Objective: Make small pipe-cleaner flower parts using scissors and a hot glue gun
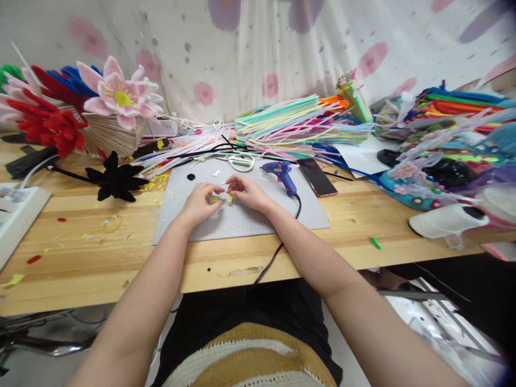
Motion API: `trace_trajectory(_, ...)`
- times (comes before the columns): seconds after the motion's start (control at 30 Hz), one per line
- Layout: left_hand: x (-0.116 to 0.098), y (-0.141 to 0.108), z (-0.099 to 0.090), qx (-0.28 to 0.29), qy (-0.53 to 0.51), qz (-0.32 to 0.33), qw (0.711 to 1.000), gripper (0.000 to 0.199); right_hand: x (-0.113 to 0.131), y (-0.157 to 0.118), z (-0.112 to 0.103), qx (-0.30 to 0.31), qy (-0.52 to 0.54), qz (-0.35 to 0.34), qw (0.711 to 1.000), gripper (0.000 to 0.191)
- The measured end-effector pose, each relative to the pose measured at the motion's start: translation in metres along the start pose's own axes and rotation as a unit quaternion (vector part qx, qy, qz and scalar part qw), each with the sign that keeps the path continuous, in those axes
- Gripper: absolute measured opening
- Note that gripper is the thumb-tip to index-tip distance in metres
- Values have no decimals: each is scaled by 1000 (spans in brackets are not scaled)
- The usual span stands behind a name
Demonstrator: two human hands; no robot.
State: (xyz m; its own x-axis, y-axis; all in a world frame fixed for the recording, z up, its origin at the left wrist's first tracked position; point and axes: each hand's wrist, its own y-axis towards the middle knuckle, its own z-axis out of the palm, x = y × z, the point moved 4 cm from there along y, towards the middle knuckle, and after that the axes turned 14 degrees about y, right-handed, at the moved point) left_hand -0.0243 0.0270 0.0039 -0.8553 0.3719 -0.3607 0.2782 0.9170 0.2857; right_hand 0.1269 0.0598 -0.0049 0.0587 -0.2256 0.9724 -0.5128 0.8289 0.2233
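Over the grey cutting mat [245, 223], my two hands meet around a small clear, plastic-looking piece with yellow patches [221, 199]. Its exact kind is too small to make out. Thumb and fingers of my left hand [200, 203] are closed at its left end. On the other end, the fingers of my right hand [248, 192] are curled in and pinch it. Just beyond the hands lies a tiny white and yellow scrap [216, 173]. White-handled scissors [241, 162] rest at the mat's far edge, and a blue glue gun [282, 175] lies to the right.
A phone [317, 177] lies right of the glue gun, whose black cord [278, 250] runs off the front edge. Pipe cleaners [290, 121] are heaped behind. A black fuzzy flower [115, 177], a pink flower [121, 97] and a power strip [20, 215] are at left.
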Motion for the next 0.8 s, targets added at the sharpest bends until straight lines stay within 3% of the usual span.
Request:
trace_trajectory(0.13,2,-1,6,22,53,16,998,18,-1,0,0,-6,-4,1,1000,27)
trace_trajectory(0.33,-2,0,9,27,48,31,998,8,-1,0,-1,-6,-21,3,1000,27)
trace_trajectory(0.8,-6,0,2,-5,72,33,997,11,-3,-2,3,17,-19,9,1000,25)
